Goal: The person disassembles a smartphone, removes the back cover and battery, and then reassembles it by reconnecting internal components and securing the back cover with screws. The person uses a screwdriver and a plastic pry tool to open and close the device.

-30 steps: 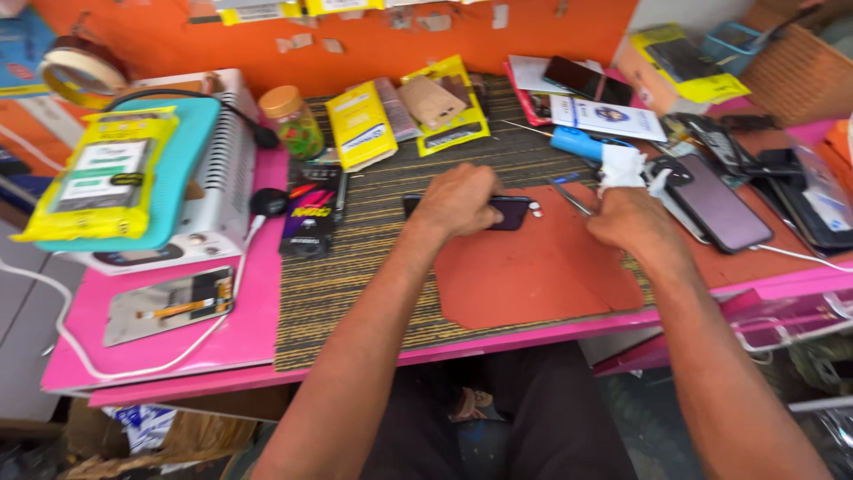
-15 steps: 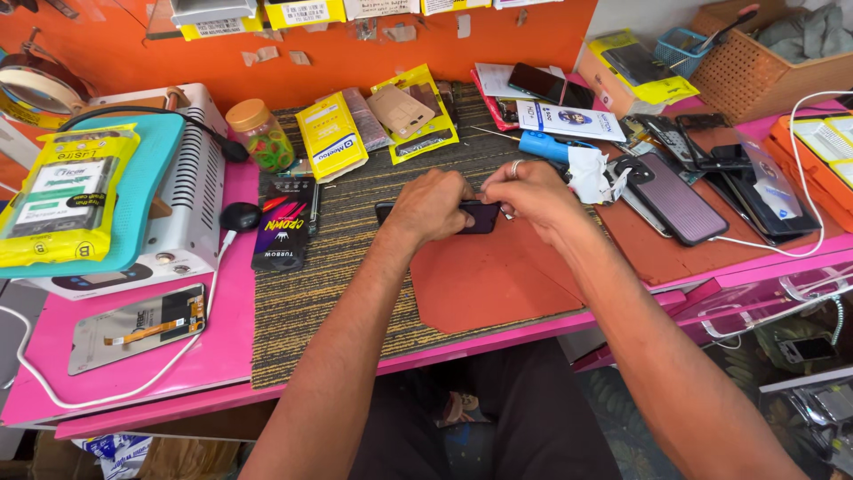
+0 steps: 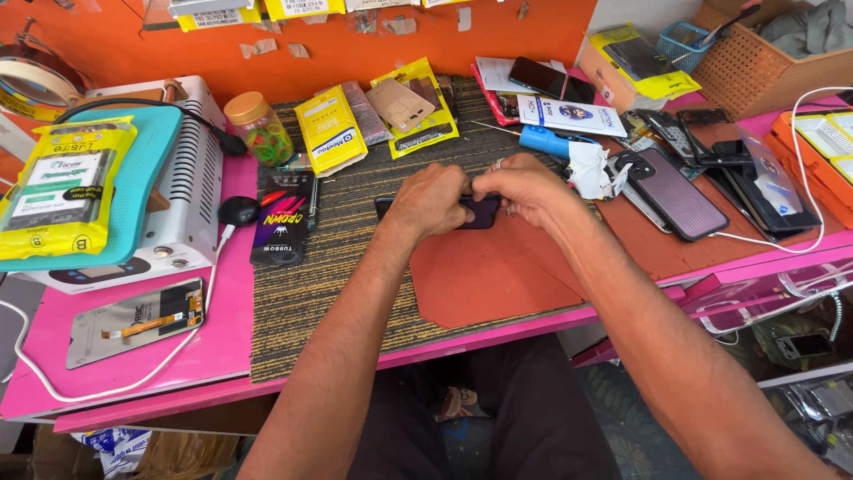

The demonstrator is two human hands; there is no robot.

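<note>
Both my hands meet over a dark phone (image 3: 481,212) lying flat on the striped mat (image 3: 329,258) at the upper edge of a red-brown work pad (image 3: 484,276). My left hand (image 3: 429,198) covers the phone's left half, fingers curled on its edge. My right hand (image 3: 522,187), with a ring on one finger, pinches the phone's top right edge. Most of the phone is hidden under the fingers.
A white machine with a teal pad (image 3: 133,169) and yellow packet (image 3: 58,187) stands left. A loose screen part (image 3: 135,322), a jar (image 3: 259,129), a black packet (image 3: 286,218), yellow packets (image 3: 329,132), a blue tool (image 3: 546,142), several phones (image 3: 680,191) and a wicker basket (image 3: 764,58) surround the mat.
My right hand came in from the white cloth at the right and joined my left hand on the phone. The view has shifted slightly.
</note>
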